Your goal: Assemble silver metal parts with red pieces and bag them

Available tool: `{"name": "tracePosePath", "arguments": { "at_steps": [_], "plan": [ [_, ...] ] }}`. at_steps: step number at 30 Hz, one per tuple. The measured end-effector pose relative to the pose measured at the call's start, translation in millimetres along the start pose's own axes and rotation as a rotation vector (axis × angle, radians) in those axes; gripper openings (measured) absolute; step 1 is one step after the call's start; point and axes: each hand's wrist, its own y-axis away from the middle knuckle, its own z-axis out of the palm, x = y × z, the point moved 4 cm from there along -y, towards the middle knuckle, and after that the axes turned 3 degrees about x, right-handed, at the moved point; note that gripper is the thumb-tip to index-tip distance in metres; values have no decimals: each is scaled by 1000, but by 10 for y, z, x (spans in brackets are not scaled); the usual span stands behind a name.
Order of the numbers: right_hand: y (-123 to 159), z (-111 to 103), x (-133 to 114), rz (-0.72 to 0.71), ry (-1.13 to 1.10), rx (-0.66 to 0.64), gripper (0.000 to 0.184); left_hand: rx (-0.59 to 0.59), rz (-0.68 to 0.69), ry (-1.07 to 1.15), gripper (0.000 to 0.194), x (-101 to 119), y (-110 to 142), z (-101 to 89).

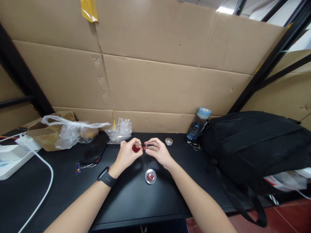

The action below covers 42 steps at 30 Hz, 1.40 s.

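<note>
Forearms (81, 205) over table (126, 207) | left hand (128, 152) pinches red cord (136, 149); right hand (159, 153) at its end, grip can't tell | cord between hands, beyond dish (146, 178) | step: likely working cord end | next: needs steadiness

No lettering, brand or number can be made out on the desk (167, 200). A round print on the blue cap (204, 112) of the bottle (194, 127) is too small to read, as are the pale marks on the bottle's side. At left, the small tag (78, 168) beside the phone-like black case (94, 152) carries a multicolored design, its details blurred. Blue shapes mark the white box (17, 160) at the far left, without legible words. Red-and-white packaging (272, 181) beneath the backpack (257, 145) shows no readable print.
</note>
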Motion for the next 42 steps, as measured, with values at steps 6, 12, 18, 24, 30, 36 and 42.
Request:
{"name": "tracePosePath", "arguments": {
  "at_steps": [6,12,18,24,30,36,42],
  "plan": [
    [-177,-835,-117,-163,597,374,33,-10,-30,-238,5,-344,-73,-90],
    [-228,-1348,45,-98,1036,400,17,-71,78,-268,10,-173,-6,-26],
    [-254,-1333,129,-89,1089,342,21,-592,379,127,23,335,253,234],
    [-218,-1289,80,-78,1234,320,22,-650,397,61,9,378,371,361],
    [-143,-957,-100,-196,1242,151,29,-635,416,25,11,402,391,374],
    [-8,-552,-179,-174,909,-286,54,-576,433,-47,9,338,358,318],
    [84,-346,-155,-96,818,-558,63,-658,368,-64,5,247,335,306]
  ]
}}
